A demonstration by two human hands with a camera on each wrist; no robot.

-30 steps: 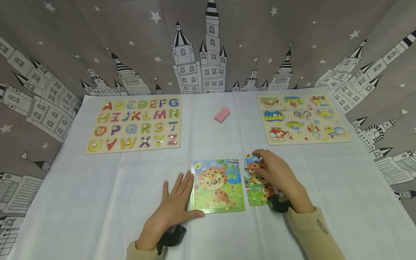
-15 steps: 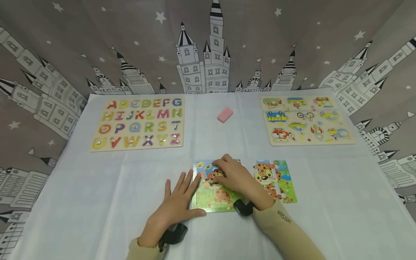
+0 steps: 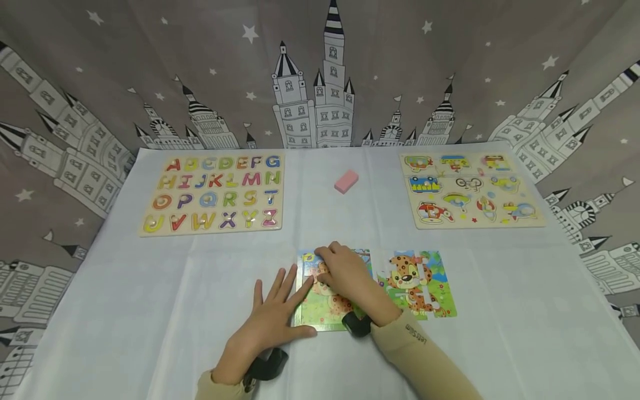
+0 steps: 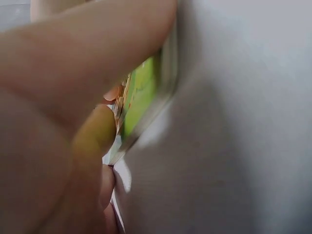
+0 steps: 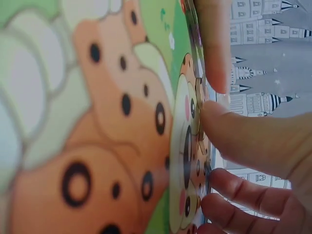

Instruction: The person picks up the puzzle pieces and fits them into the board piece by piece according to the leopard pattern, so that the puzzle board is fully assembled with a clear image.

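Note:
A square leopard puzzle board (image 3: 320,321) lies flat on the white-covered table. Along its left side spreads my left hand (image 3: 270,322), thumb at the near-left corner and index fingertip on the board's picture. Over the upper left of the board, my right hand (image 3: 345,272) pinches a jigsaw piece (image 3: 309,258) against the picture; most of the piece is hidden beneath the fingers. In the right wrist view the thumb (image 5: 243,131) and curled fingers meet at the piece's edge. Loose leopard jigsaw pieces (image 3: 412,280) lie to the right of the board, partly joined.
An alphabet peg board (image 3: 215,191) lies at the back left and a vehicle peg board (image 3: 472,191) at the back right. Between them sits a pink block (image 3: 346,181). A grey castle-print cloth (image 3: 390,50) hangs behind the table.
My right hand has carried a jigsaw piece from the right-hand group leftward onto the board's upper left. My left index finger has shifted right onto the board.

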